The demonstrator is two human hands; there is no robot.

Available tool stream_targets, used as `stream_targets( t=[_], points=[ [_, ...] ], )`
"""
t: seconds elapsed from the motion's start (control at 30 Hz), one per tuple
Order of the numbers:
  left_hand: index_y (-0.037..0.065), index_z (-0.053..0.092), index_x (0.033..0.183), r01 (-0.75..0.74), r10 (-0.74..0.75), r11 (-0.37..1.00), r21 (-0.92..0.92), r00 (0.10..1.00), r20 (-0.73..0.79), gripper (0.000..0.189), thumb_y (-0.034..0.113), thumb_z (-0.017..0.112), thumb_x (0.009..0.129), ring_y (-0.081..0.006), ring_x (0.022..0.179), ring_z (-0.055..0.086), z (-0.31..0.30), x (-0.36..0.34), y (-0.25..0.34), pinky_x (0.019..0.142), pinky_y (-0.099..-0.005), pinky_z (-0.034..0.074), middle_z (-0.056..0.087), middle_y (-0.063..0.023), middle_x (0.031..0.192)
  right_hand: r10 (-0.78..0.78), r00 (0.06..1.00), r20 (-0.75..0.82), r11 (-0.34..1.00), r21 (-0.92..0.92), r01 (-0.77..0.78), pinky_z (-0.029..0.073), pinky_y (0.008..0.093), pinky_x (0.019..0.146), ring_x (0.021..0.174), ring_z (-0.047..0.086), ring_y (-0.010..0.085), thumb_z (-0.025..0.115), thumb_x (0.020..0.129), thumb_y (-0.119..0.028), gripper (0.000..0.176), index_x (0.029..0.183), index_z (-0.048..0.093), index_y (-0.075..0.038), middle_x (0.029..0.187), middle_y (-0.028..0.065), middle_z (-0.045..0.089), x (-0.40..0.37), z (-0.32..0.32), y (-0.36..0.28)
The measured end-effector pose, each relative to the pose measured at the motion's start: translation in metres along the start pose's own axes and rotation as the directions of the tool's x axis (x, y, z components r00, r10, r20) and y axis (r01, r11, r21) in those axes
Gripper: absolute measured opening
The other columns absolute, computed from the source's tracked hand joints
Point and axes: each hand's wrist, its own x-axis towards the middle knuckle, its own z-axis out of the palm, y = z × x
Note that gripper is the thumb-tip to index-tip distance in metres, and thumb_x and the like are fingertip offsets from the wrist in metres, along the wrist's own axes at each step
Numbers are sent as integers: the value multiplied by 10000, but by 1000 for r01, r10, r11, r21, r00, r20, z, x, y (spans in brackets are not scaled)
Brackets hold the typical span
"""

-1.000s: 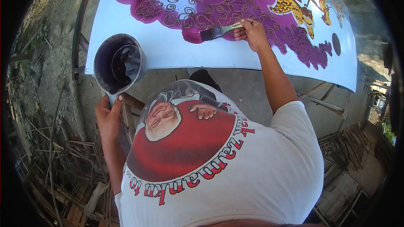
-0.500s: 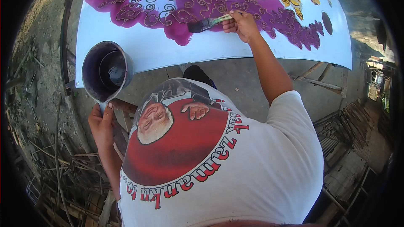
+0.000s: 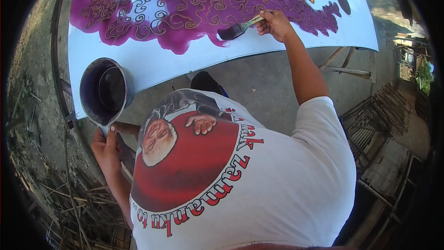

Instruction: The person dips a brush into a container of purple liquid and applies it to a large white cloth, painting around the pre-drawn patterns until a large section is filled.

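My right hand [image 3: 274,24] grips a paintbrush [image 3: 238,29] by its light handle, with the dark wet bristles down on the lower edge of a purple patch. Under the brush lies a white cloth [image 3: 162,67] with brown curling line patterns, purple dye around them and yellow-brown figures at the far right. On the left, my left hand [image 3: 106,148] is closed around the handle of a dipper [image 3: 131,85]. Dark purple liquid shows inside it. The dipper is held over the cloth's near left corner.
A wooden frame bar [image 3: 56,46] runs along the cloth's left side, and wooden legs [image 3: 347,71] stand under its right end. Sticks and branches [image 3: 69,194] litter the ground at left. Bamboo pieces [image 3: 374,120] are piled at right.
The brush has moved right along the purple edge, leaving fresh purple on the white cloth. The view has shifted, so the cloth and dipper appear further left.
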Motion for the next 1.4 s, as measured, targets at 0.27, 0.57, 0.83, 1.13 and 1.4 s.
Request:
stream_targets(
  t=[0.27, 0.57, 0.83, 1.13, 1.4],
  points=[
    [43, 641, 940, 7, -8, 1000, 21, 999, 36, 256, 291, 683, 988, -43, 531, 438, 5, 2, 9, 496, -224, 333, 511, 43, 637, -47, 980, -193, 986, 146, 76, 584, 337, 557, 606, 667, 199, 589, 1017, -250, 286, 1001, 659, 27, 776, 119, 688, 2, -42, 10],
    [26, 659, 947, -28, 28, 1000, 3, 999, 34, 228, 247, 702, 983, -31, 503, 411, 6, 7, 5, 462, -218, 321, 510, 47, 629, -11, 987, -158, 995, 96, 27, 609, 354, 626, 686, 689, 219, 603, 1023, -250, 298, 1066, 636, 43, 836, 132, 691, -7, -60, 17],
    [29, 649, 915, -22, 21, 1000, 15, 999, 40, 232, 245, 710, 976, -30, 500, 422, 9, 10, 13, 452, -219, 315, 541, 45, 644, 23, 999, 28, 995, 95, -25, 623, 366, 647, 721, 700, 218, 588, 1030, -239, 300, 1096, 640, 49, 866, 145, 698, 5, 28, 16],
    [23, 631, 883, 1, 1, 1000, -24, 997, 78, 245, 233, 737, 949, -29, 500, 437, 14, 3, 17, 442, -230, 328, 563, 32, 662, -40, 997, 64, 952, 305, 19, 642, 335, 638, 720, 723, 214, 581, 1043, -226, 297, 1113, 633, 58, 888, 153, 710, 39, 185, 10],
    [23, 634, 887, -7, 5, 1000, 16, 997, 83, 233, 224, 734, 953, -40, 506, 450, 41, 5, 21, 443, -235, 335, 573, 26, 667, -437, 879, 190, 896, 178, 407, 538, 287, 483, 575, 656, 154, 582, 1001, -181, 265, 962, 698, 54, 716, 115, 681, 1, 220, -104]
  ],
)
